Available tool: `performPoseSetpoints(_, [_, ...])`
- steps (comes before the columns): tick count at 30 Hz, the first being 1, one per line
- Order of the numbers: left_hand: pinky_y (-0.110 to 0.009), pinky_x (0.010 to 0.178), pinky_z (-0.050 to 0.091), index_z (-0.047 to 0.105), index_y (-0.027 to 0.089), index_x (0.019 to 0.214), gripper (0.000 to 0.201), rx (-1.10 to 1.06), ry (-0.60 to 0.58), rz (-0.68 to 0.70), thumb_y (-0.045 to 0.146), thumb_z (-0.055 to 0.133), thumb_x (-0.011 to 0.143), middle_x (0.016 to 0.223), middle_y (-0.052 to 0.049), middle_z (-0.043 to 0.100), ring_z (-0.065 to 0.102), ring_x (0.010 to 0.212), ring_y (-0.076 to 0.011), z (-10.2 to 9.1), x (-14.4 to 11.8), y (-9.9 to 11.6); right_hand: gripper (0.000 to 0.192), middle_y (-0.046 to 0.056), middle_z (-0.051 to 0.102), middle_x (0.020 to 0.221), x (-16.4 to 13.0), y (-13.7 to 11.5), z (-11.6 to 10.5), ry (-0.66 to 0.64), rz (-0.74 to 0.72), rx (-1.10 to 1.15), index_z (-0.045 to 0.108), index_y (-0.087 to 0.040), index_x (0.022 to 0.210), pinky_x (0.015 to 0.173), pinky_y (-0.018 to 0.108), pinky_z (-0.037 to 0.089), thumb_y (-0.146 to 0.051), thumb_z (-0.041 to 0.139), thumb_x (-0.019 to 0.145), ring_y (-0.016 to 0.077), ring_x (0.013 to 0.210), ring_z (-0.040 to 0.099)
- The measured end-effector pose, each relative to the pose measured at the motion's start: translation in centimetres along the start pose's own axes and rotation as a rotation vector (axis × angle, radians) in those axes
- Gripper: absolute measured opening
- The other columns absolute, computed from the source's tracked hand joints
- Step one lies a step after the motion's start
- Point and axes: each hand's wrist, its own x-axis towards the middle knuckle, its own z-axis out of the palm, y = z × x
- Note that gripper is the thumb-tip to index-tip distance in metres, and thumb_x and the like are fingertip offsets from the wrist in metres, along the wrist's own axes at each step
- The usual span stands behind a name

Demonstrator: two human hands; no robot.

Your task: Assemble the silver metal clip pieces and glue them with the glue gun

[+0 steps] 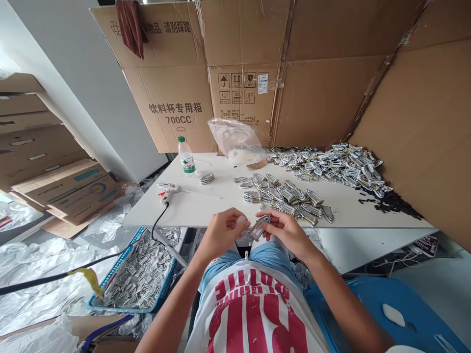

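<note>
Over the table's front edge, my right hand [283,228] pinches a small silver-grey metal frame piece [259,228] with a rounded, pointed end and a rectangular opening. Close beside it, my left hand [227,226] is closed, thumb against fingers. Something small and whitish shows at its fingertips, too unclear to name. Just beyond my hands lies a loose heap of similar metal pieces [290,196] on the white table [206,211]. A short stack of such pieces [207,178] sits apart, further left.
A glue gun [168,193] with a black cord lies left, near a water bottle [187,158] and a plastic bag [237,142]. At the back right are a larger pile [342,166] and black strips [390,203]. A blue basket [162,299] of pieces stands below left. Cardboard [243,44] walls the back.
</note>
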Motion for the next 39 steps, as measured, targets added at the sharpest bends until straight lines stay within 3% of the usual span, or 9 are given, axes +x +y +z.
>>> performPoseSetpoints(13, [-0.028, 0.069, 0.060, 0.070, 0.019, 0.095, 0.028, -0.004, -0.098, 0.014, 0.047, 0.074, 0.096, 0.082, -0.003, 0.074, 0.069, 0.070, -0.0160, 0.7, -0.1, -0.1, 0.041, 0.001, 0.073, 0.085, -0.1, -0.3, 0.3, 0.017, 0.023, 0.024, 0.067, -0.025, 0.127, 0.071, 0.034, 0.051, -0.045, 0.080, 0.094, 0.0189, 0.073, 0.065])
performPoseSetpoints(19, [-0.027, 0.067, 0.059, 0.065, 0.019, 0.095, 0.033, -0.133, -0.138, -0.047, 0.048, 0.079, 0.093, 0.077, 0.000, 0.069, 0.066, 0.067, -0.0137, 1.2, 0.1, -0.2, 0.048, -0.004, 0.064, 0.077, -0.2, -0.3, 0.7, 0.080, 0.028, 0.070, 0.063, -0.026, 0.120, 0.067, 0.032, 0.045, -0.055, 0.085, 0.089, 0.0173, 0.069, 0.059])
performPoseSetpoints(25, [-0.026, 0.066, 0.057, 0.064, 0.019, 0.093, 0.040, -0.258, -0.160, -0.092, 0.053, 0.084, 0.089, 0.074, 0.001, 0.067, 0.065, 0.064, -0.0124, 1.5, 0.2, 0.0, 0.053, -0.003, 0.067, 0.078, -0.3, -1.0, 1.1, 0.144, 0.065, 0.101, 0.062, -0.025, 0.110, 0.067, 0.033, 0.046, -0.061, 0.090, 0.082, 0.0176, 0.068, 0.059])
performPoseSetpoints(28, [-0.025, 0.065, 0.055, 0.065, 0.018, 0.091, 0.043, -0.287, -0.155, -0.110, 0.055, 0.086, 0.086, 0.075, 0.001, 0.067, 0.064, 0.063, -0.0116, 1.5, 0.4, 0.3, 0.054, -0.003, 0.068, 0.078, -0.5, -1.3, 1.0, 0.129, 0.072, 0.129, 0.062, -0.025, 0.111, 0.069, 0.033, 0.047, -0.057, 0.092, 0.080, 0.0182, 0.070, 0.061])
performPoseSetpoints(34, [-0.026, 0.066, 0.053, 0.066, 0.018, 0.090, 0.047, -0.317, -0.138, -0.121, 0.058, 0.088, 0.083, 0.078, 0.000, 0.070, 0.064, 0.062, -0.0110, 1.3, 0.5, 0.5, 0.060, 0.002, 0.074, 0.106, -0.6, -0.6, 0.9, 0.086, 0.079, 0.198, 0.062, -0.028, 0.124, 0.068, 0.030, 0.047, -0.039, 0.098, 0.076, 0.0181, 0.083, 0.065])
performPoseSetpoints(39, [-0.025, 0.066, 0.053, 0.065, 0.017, 0.090, 0.048, -0.338, -0.147, -0.120, 0.058, 0.089, 0.084, 0.078, 0.000, 0.070, 0.063, 0.062, -0.0105, 1.3, 0.5, 0.6, 0.056, 0.000, 0.070, 0.101, -0.5, -0.3, 1.0, 0.068, 0.073, 0.232, 0.063, -0.029, 0.127, 0.066, 0.028, 0.044, -0.035, 0.094, 0.081, 0.0156, 0.079, 0.060])
